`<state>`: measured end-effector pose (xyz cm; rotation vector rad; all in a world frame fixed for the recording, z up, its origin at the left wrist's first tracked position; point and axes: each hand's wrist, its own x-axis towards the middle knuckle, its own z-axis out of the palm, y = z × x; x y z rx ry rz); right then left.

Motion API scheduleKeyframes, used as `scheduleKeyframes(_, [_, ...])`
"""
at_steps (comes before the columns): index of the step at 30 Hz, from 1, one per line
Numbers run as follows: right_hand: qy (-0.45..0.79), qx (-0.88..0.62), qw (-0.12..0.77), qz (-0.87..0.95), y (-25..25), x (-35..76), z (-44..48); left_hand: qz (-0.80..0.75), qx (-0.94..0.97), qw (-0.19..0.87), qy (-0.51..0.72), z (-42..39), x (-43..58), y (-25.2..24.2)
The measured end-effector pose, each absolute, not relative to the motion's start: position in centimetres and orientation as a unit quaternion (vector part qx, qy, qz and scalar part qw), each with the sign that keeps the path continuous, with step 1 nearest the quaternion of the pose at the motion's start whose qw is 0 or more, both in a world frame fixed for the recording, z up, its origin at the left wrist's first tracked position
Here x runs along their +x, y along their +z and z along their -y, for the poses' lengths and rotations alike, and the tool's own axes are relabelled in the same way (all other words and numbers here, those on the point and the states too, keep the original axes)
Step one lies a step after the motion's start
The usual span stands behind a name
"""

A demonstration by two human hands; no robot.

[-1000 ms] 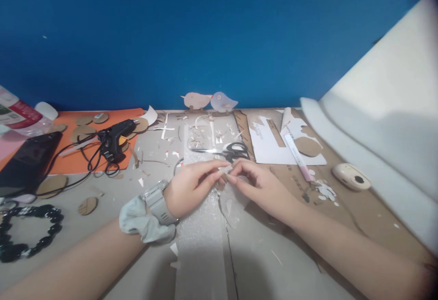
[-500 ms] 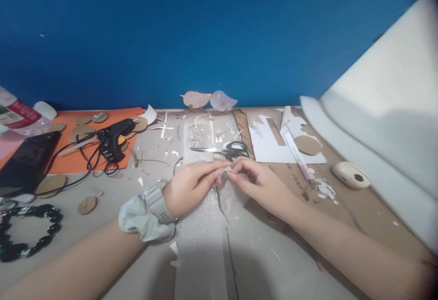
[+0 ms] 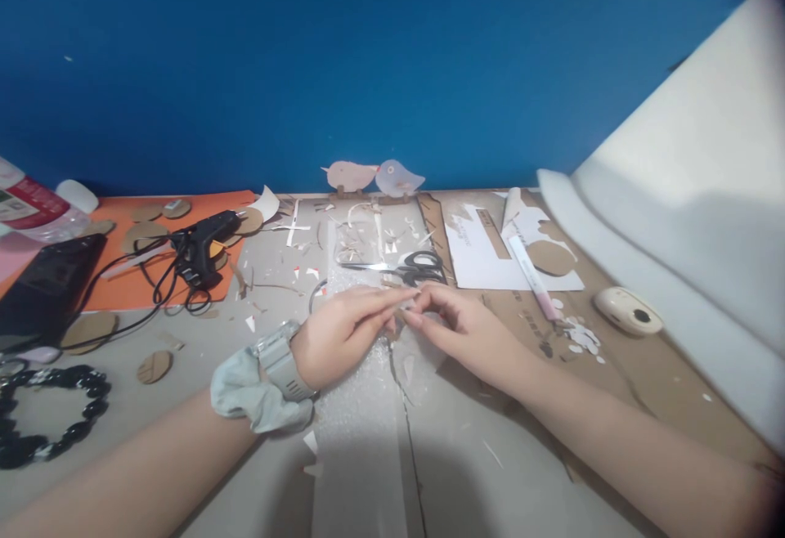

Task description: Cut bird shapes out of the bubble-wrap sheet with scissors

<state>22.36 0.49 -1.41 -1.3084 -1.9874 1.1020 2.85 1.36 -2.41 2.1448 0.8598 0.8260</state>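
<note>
Over the middle of the work surface, my left hand [image 3: 347, 329] and my right hand [image 3: 452, 321] meet at the fingertips. Both are closed in a pinch around a small brownish piece [image 3: 401, 316], perhaps cardboard, mostly covered by the fingers. A watch and a pale scrunchie [image 3: 261, 391] circle my left wrist. Just beyond my fingers lie black-handled scissors [image 3: 423, 266], blades pointing left. Below the hands runs a translucent strip of bubble wrap [image 3: 359, 440]. Two paper birds, one pink [image 3: 351, 177] and one bluish [image 3: 398, 179], stand beak to beak against the blue wall.
At left, a black glue gun [image 3: 205, 248] and cardboard discs rest on orange paper [image 3: 116, 289], near a phone [image 3: 52, 289], a bottle [image 3: 37, 203] and a beaded bracelet [image 3: 91, 411]. On the right are cut white paper [image 3: 469, 268], a marker [image 3: 532, 276] and a cream oval case [image 3: 626, 311].
My fingertips have shifted slightly around the small piece, and my left fingers now lie a little flatter over it. The objects on the table have stayed in place.
</note>
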Motion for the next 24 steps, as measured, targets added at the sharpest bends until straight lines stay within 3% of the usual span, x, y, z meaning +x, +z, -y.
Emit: scheduleKeyframes(24, [0.408,-0.493,0.268,0.721,-1.24,22.22,-0.38,-0.356,0.811,0.350,0.305,-0.92,2.98,-2.68])
